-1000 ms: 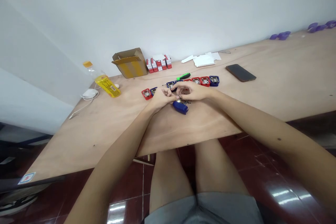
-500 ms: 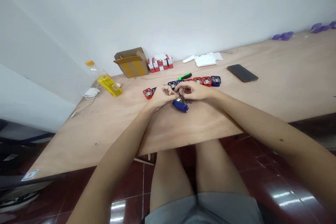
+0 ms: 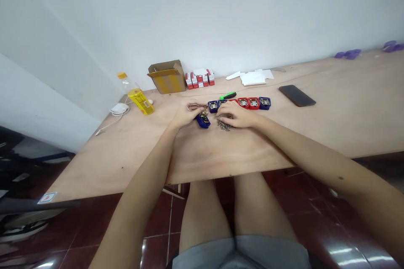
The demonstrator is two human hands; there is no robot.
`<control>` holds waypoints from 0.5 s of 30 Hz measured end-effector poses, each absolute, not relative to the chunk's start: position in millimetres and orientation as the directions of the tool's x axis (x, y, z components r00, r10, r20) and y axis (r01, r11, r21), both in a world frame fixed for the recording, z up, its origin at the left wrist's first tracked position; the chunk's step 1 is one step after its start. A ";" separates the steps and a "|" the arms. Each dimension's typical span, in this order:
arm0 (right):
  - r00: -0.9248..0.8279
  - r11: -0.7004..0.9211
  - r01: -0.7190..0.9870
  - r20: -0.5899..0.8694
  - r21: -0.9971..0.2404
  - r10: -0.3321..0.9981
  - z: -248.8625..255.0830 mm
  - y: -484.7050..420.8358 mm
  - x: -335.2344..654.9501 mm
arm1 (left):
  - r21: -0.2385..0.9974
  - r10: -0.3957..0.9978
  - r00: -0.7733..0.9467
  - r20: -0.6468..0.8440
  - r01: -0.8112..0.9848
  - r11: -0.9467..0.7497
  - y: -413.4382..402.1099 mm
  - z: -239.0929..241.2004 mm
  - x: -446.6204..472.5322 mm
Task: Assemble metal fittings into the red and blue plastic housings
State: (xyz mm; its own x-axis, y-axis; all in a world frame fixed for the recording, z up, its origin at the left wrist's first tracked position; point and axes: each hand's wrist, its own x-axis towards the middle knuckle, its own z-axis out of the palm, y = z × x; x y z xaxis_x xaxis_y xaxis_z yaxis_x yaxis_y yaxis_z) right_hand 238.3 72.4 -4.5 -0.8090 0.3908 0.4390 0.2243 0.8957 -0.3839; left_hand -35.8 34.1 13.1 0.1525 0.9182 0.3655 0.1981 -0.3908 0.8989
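Note:
In my left hand is a small blue plastic casing with brass-coloured metal parts on its upper side. It is tilted, and my fingers and thumb close on its left end. To the right, my right hand reaches down over a pile of small metal screws. Its fingers are bent and their tips are at the pile; anything between them is too small to make out. Behind my hands runs a row of similar casings, among them a red casing and a blue casing, with metal fittings inside.
A green and black screwdriver lies behind the row. Farther back are an open cardboard box, several small red-and-white boxes and white papers. A yellow-labelled bottle and white charger are left, a phone right.
My hands were close together above the blue casing and have moved apart. The casing has shifted left with my left hand, and the screw pile shows more fully under my right hand.

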 end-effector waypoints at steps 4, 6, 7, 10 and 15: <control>-0.854 0.918 0.125 0.430 -0.377 0.292 -11.1 64.9 230.9 | 0.797 0.870 0.184 0.457 0.350 -0.492 34.7 6.9 -34.7; -0.862 0.923 0.090 0.435 -0.374 0.260 -14.9 62.8 227.1 | 0.746 0.859 0.235 0.455 0.426 -0.512 32.4 6.5 -36.3; -0.858 0.925 0.098 0.439 -0.368 0.266 -16.6 62.1 225.6 | 0.728 0.856 0.253 0.451 0.451 -0.517 30.7 6.6 -37.6; -0.841 0.934 0.140 0.459 -0.330 0.287 -20.6 61.4 222.0 | 0.683 0.836 0.272 0.476 0.485 -0.546 23.7 6.6 -41.2; -0.832 0.954 0.154 0.487 -0.257 0.265 -23.6 63.3 218.2 | 0.523 0.750 0.333 0.572 0.556 -0.646 3.6 8.0 -43.4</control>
